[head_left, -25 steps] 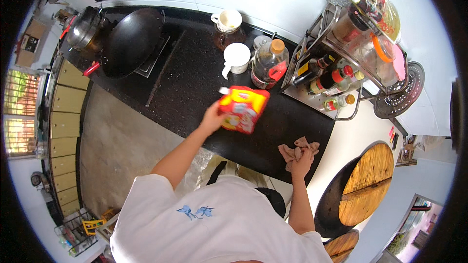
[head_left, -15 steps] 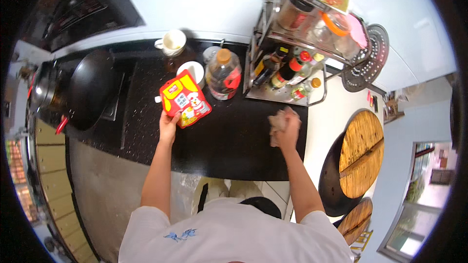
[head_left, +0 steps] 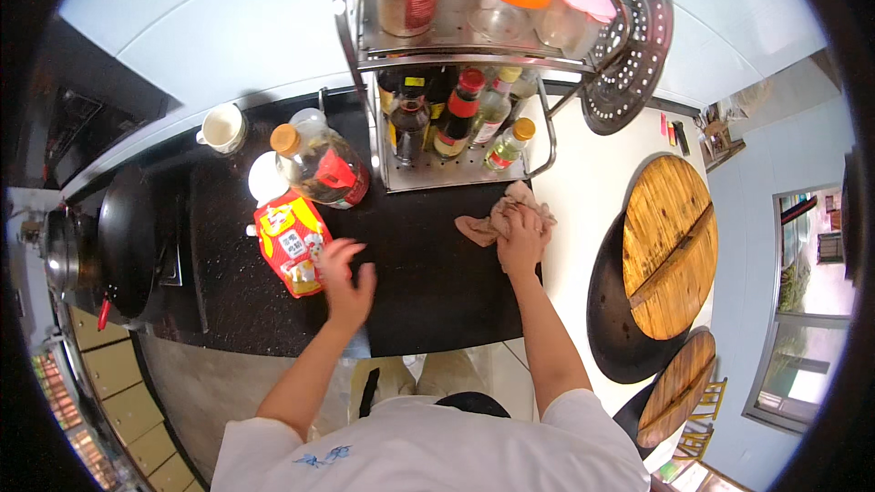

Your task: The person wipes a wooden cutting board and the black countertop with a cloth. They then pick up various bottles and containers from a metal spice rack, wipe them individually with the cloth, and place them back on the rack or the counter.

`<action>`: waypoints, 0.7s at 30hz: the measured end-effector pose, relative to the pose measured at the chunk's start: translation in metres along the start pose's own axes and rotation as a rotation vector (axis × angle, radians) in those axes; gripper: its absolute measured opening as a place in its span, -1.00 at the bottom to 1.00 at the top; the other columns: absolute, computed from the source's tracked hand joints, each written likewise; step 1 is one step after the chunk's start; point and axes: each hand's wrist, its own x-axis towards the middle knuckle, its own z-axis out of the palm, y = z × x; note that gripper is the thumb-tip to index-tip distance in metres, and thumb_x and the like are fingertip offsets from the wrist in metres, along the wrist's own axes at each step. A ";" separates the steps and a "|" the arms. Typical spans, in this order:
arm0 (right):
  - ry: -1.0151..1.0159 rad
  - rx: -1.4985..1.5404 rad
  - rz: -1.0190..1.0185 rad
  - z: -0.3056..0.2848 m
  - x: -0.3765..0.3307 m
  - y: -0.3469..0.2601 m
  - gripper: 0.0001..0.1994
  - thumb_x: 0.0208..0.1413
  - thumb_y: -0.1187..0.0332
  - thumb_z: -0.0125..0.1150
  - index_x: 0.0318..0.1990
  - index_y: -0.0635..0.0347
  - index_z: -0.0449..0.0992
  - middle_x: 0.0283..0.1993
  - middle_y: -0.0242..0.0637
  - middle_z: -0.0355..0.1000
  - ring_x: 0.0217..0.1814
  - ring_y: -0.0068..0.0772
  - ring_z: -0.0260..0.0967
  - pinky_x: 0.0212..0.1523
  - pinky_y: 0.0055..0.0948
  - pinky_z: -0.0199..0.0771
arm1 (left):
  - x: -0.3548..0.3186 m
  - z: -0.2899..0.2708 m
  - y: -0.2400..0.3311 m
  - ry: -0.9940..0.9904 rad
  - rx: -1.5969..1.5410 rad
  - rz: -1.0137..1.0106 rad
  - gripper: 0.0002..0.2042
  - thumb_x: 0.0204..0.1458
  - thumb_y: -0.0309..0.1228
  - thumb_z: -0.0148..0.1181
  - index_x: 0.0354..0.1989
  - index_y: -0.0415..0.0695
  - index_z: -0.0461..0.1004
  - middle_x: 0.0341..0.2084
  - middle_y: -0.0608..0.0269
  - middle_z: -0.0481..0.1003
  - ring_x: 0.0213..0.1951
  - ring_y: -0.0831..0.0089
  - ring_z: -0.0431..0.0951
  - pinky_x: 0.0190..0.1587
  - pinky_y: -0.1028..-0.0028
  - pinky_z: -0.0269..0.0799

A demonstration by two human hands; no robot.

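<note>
My right hand (head_left: 522, 239) presses a crumpled, brownish-pink cloth (head_left: 485, 224) onto the black countertop (head_left: 428, 301), just in front of the spice rack. Its fingers curl over the cloth. My left hand (head_left: 346, 282) hovers beside a red and yellow spouted pouch (head_left: 290, 241), with fingers apart and nothing in them. The pouch rests on the counter, leaning toward a white bowl (head_left: 268, 179). Behind it stands a large plastic bottle (head_left: 319, 169) with an orange cap and dark contents.
A two-tier metal rack (head_left: 456, 178) holds several sauce bottles below and jars above. A white cup (head_left: 223, 128) stands at the back left, a black wok (head_left: 128, 241) farther left. Round wooden lids (head_left: 670, 246) lie at the right, and a perforated metal disc (head_left: 629, 46) hangs beside the rack.
My left hand has let go of the pouch, which now rests on the counter, and has moved off to its right. My right hand still has the cloth. The view has shifted right.
</note>
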 end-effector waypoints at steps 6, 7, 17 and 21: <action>-0.018 -0.053 -0.027 -0.019 -0.069 0.023 -0.59 -0.06 0.37 0.23 0.03 0.07 0.48 0.06 -0.03 0.32 0.22 0.16 0.20 0.22 0.14 0.14 | 0.071 0.156 0.055 -0.202 -0.297 0.092 -0.31 0.00 -0.38 0.34 0.29 -0.29 0.15 0.25 -0.13 0.23 0.28 -0.08 0.23 0.31 0.18 0.17; -0.122 0.004 0.004 -0.021 -0.088 0.026 -0.59 -0.06 0.37 0.23 0.03 0.08 0.48 0.03 -0.01 0.32 0.19 0.20 0.20 0.20 0.16 0.15 | 0.083 0.181 0.061 -0.184 -0.271 0.057 -0.24 -0.02 -0.35 0.36 0.31 -0.34 0.09 0.26 -0.17 0.20 0.28 -0.11 0.21 0.32 0.14 0.15; -0.184 0.709 0.155 -0.087 -0.107 0.050 -0.67 -0.18 0.59 0.17 -0.16 0.15 0.50 0.09 -0.03 0.28 0.15 0.09 0.26 0.12 -0.12 0.33 | 0.133 0.271 0.098 0.111 -0.121 -0.168 -0.34 -0.14 -0.32 0.47 0.15 -0.19 0.29 0.01 -0.02 0.37 0.08 -0.04 0.37 0.10 0.09 0.29; 0.063 0.838 0.121 -0.093 -0.057 0.043 -0.58 -0.15 0.64 0.15 -0.03 0.19 0.42 0.15 0.01 0.24 0.23 0.07 0.22 0.26 -0.17 0.21 | 0.123 0.267 0.090 0.151 -0.153 -0.139 -0.42 -0.14 -0.26 0.46 0.10 -0.10 0.39 0.00 0.10 0.41 0.02 0.01 0.45 -0.01 0.12 0.41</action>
